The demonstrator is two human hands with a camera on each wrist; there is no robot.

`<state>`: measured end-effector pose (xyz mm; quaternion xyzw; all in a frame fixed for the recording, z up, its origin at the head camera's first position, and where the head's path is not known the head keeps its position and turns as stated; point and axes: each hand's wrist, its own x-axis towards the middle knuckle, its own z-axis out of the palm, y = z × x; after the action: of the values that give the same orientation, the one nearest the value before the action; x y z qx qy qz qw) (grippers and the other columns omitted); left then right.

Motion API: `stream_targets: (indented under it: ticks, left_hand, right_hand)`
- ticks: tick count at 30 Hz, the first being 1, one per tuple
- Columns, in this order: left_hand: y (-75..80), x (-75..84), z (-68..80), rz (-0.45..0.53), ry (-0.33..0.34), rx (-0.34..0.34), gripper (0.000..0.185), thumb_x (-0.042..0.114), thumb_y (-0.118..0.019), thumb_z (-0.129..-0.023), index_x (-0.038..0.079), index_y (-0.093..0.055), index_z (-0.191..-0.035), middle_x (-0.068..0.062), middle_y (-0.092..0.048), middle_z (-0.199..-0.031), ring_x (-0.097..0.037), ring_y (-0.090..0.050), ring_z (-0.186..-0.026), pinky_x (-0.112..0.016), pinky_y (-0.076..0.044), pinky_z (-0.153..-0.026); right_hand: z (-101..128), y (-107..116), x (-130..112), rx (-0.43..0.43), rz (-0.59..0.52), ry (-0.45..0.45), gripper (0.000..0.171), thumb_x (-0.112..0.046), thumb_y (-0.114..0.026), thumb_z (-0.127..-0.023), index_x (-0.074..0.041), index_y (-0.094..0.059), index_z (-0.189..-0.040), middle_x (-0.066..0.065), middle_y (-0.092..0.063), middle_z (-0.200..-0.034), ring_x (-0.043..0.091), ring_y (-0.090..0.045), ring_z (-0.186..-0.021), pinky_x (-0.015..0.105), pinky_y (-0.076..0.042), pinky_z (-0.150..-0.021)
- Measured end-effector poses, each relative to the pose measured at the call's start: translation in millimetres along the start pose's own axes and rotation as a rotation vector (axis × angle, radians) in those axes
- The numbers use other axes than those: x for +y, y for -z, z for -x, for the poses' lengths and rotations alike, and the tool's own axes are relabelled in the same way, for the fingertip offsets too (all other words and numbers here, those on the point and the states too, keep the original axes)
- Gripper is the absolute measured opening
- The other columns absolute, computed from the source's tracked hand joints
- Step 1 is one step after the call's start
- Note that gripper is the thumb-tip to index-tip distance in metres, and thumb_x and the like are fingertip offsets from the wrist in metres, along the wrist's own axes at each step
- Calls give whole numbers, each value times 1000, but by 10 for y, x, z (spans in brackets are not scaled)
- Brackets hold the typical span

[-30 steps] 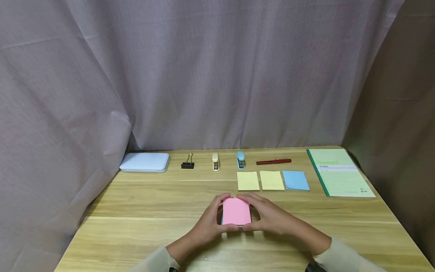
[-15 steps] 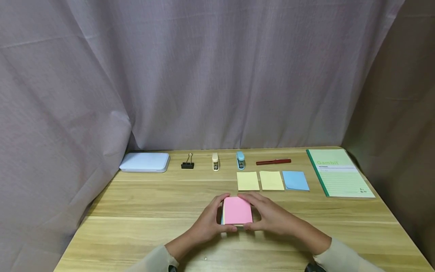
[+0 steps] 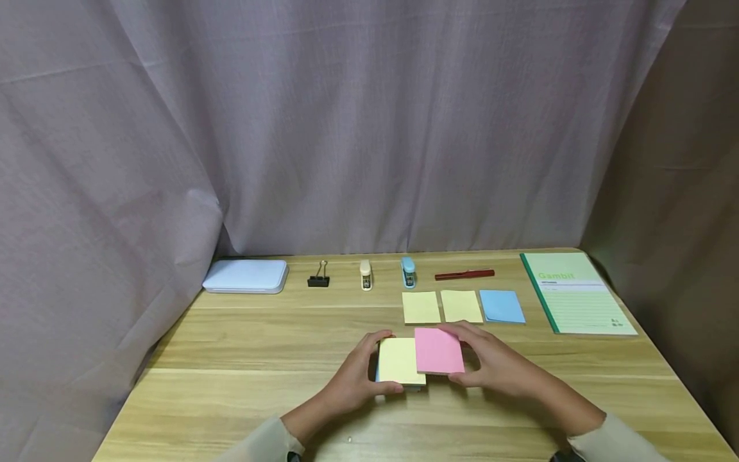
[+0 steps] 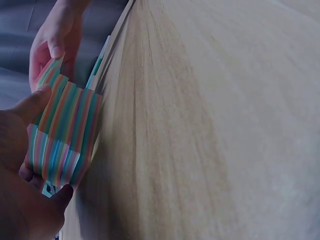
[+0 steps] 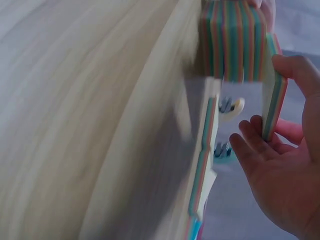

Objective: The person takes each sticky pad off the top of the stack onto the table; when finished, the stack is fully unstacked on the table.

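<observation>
A block of sticky notes [image 3: 398, 362] with a yellow top sheet sits on the wooden table [image 3: 231, 359], gripped at its left side by my left hand [image 3: 355, 375]. My right hand [image 3: 501, 367] holds a pink-topped slab of notes [image 3: 439, 351], shifted right and overlapping the block's right edge. In the left wrist view the block's striped multicoloured side [image 4: 65, 135] shows between my thumb and fingers. The right wrist view has the separated slab [image 5: 274, 100] pinched in my right hand [image 5: 282, 172], beside the block [image 5: 232, 40].
Along the back of the table lie a pale blue case [image 3: 246, 276], a black binder clip [image 3: 319, 276], a cream stapler [image 3: 366, 274], a blue stapler [image 3: 408, 272] and a red pen [image 3: 464, 274]. Two yellow notes [image 3: 421, 307], a blue note [image 3: 501, 306] and a green notebook [image 3: 577, 292] lie right.
My right hand has pulled the pink-topped slab off the block and moved it right, uncovering a yellow sheet. The left hand stayed on the block.
</observation>
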<state>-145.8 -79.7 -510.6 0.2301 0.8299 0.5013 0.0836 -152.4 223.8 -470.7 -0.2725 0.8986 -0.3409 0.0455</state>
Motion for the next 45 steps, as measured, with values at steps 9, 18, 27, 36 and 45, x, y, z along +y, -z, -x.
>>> stream_targets:
  ticks: [9, 18, 27, 36, 45]
  left_hand:
    - [11, 14, 7, -16, 5, -6, 96, 28, -93, -76, 13, -39, -155, 1, -52, -141, -17, -51, -128, -44, -38, -115]
    - [1, 14, 5, -24, 1, -13, 95, 29, -92, -77, 14, -39, -155, 2, -52, -142, -17, -50, -129, -44, -38, -116]
    - [4, 9, 2, -24, 3, -12, 96, 32, -92, -77, 14, -39, -155, 1, -51, -143, -18, -49, -132, -45, -37, -117]
    - [3, 6, 6, -23, 11, -16, 96, 32, -91, -78, 14, -38, -155, 1, -51, -143, -18, -50, -130, -44, -38, -115]
    - [0, 4, 5, -33, 10, -16, 96, 32, -91, -78, 14, -38, -155, 1, -51, -144, -18, -49, -133, -46, -37, -117]
  right_hand:
    - [64, 42, 329, 34, 32, -17, 80, -33, -90, -80, -11, -53, -147, -2, -59, -137, 16, -55, -123, 38, -48, -103]
    - [81, -43, 444, -2, 139, 43, 80, -35, -88, -80, -5, -53, -146, 14, -55, -144, 33, -51, -132, 56, -48, -105]
    - [85, -38, 478, -43, 123, 22, 82, -35, -87, -82, -8, -50, -150, 13, -50, -148, 33, -47, -135, 57, -47, -105]
    - [102, -48, 445, -8, 138, 77, 82, -29, -88, -82, -4, -49, -150, 13, -51, -147, 32, -50, -133, 54, -49, -104]
    - [96, 36, 289, -22, 159, 88, 77, -34, -84, -87, -4, -50, -150, 9, -52, -147, 28, -51, -131, 54, -49, -105]
